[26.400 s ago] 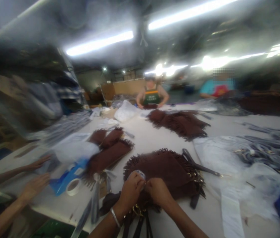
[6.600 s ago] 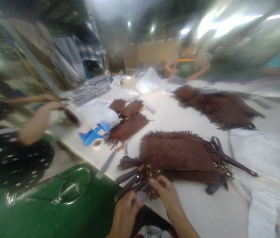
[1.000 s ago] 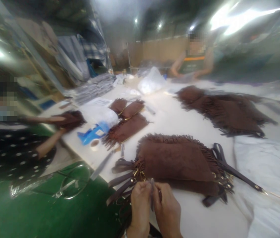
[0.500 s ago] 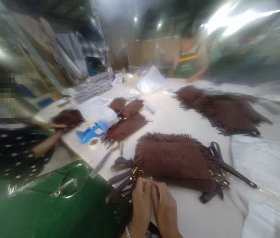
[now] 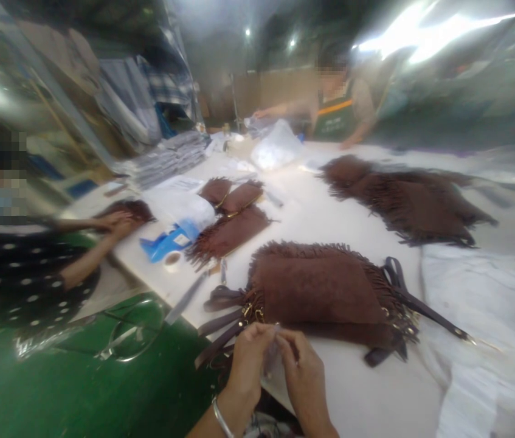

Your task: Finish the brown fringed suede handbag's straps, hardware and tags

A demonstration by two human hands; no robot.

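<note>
My left hand point(image 5: 248, 359) and my right hand point(image 5: 301, 362) meet at the table's near edge, fingertips pinched together. Between them hangs a small, thin piece of see-through plastic point(image 5: 273, 359), blurred, gripped by both. Just beyond my fingers lies a stack of brown suede fringed bags point(image 5: 316, 289), with gold clasps point(image 5: 252, 311) at its left end. Dark straps point(image 5: 223, 328) spill from that end over the table edge, and another strap point(image 5: 435, 315) with a metal hook stretches out to the right.
More fringed bags lie mid-table point(image 5: 234, 234) and in a pile at the right point(image 5: 421, 204). A blue packet point(image 5: 170, 240), a tape roll point(image 5: 172, 260) and a long blade-like tool point(image 5: 187, 298) sit left. White sheets point(image 5: 480, 304) cover the right. Co-workers stand left point(image 5: 24, 267) and across point(image 5: 337, 118).
My hands have drawn slightly apart at the wrists, and the clear plastic now shows between them. The left co-worker's hands have come together on a brown piece. The far co-worker has stretched an arm leftward.
</note>
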